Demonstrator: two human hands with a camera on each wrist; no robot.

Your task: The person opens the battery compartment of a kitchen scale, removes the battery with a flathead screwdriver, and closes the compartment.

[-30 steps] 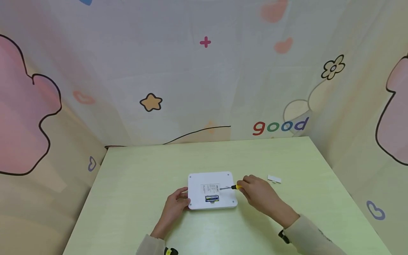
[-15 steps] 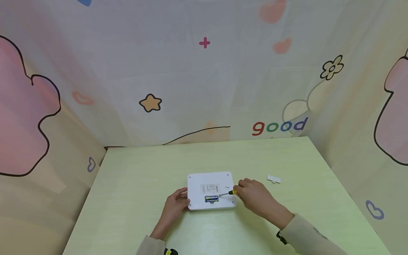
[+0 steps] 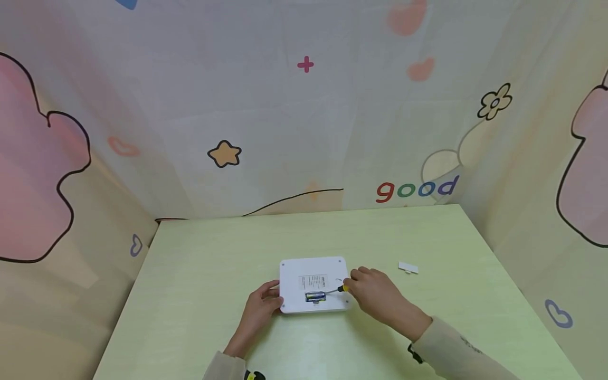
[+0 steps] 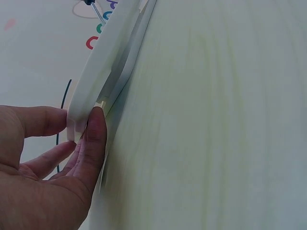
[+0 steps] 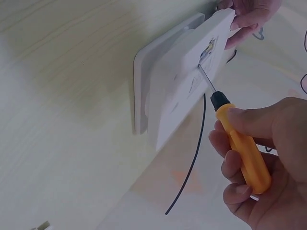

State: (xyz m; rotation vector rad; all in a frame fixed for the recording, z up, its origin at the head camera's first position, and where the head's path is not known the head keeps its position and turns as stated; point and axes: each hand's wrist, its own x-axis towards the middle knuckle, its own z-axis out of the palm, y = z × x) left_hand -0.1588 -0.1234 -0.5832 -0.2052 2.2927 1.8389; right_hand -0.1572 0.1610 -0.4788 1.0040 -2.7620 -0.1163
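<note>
A white square device [image 3: 313,285] lies face down on the pale green table [image 3: 214,274], its open battery bay showing a battery [image 3: 315,296]. My left hand [image 3: 260,307] holds the device's left edge [image 4: 91,91], thumb and fingers pinching the rim. My right hand [image 3: 375,295] grips a small screwdriver with an orange handle [image 5: 243,151]; its metal shaft [image 5: 207,80] points into the battery bay, the tip touching the battery end.
A small white battery cover [image 3: 408,267] lies on the table to the right of the device. Patterned cloth walls close in the table at the back and both sides.
My right hand has drawn the screwdriver nearer and left, from the label area down to the battery bay. The left hand and device have stayed put.
</note>
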